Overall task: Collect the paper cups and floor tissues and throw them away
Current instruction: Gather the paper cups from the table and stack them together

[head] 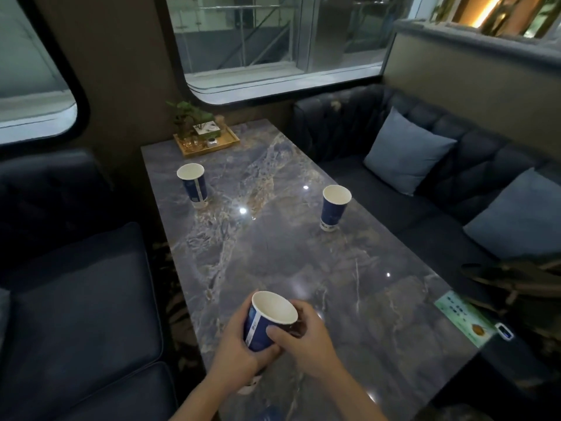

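A blue paper cup (pixel 267 317) with a white inside is held over the near end of the marble table (pixel 273 253), tilted slightly. My left hand (pixel 235 347) wraps its left side and my right hand (pixel 303 338) grips its right side. Two more blue paper cups stand upright on the table: one far left (pixel 192 185), one at the right edge (pixel 334 208). No floor tissues are visible.
A wooden tray (pixel 206 141) with a small plant and small items sits at the table's far end. Dark sofas flank the table; the right sofa (pixel 425 208) holds two grey-blue cushions. A green card (pixel 464 317) lies on the near right corner.
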The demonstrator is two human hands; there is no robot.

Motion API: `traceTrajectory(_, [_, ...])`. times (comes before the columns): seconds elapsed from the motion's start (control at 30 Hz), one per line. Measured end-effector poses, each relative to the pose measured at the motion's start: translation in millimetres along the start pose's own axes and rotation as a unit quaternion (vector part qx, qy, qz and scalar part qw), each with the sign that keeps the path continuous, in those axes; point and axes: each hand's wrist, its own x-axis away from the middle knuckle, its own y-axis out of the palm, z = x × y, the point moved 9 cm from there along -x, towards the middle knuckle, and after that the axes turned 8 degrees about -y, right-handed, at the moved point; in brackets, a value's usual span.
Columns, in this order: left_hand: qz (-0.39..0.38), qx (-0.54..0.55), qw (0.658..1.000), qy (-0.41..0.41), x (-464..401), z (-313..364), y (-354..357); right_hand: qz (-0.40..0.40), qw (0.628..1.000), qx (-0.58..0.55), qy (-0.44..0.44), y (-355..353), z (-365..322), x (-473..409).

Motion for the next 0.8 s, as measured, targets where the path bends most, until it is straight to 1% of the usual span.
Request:
traceTrajectory(0.1, [-0.037,0.000,0.999,-0.010,-10.3,5.0,15.5,0.030,0.999,-0.010,0.015,-11.6,6.9,-0.3])
traceTrajectory(0.27, [-0.116,-0.034,0.993,-0.013,-37.7,6.6,35.8,0.096,0.994,0.015,0.046,-21.8,12.5,-4.1])
traceTrajectory(0.37, [-0.189,-0.057,0.980,-0.006,-61.6,4.7,43.7,0.150,0.986,0.029,0.067,-23.6,16.8,-11.2])
traceTrajectory(0.5, [-0.268,-0.109,0.957,0.011,-90.4,0.2,44.2,0.215,0.971,0.033,0.096,-14.3,19.5,-16.7])
traceTrajectory(0.63, [-0.310,-0.130,0.942,0.015,-101.6,5.7,36.2,0.279,0.955,0.031,0.098,-1.5,14.4,-16.4])
traceTrajectory(0.8, [-0.343,-0.135,0.929,0.020,-104.2,10.2,29.7,0.297,0.950,0.014,0.100,11.4,10.0,-16.2])
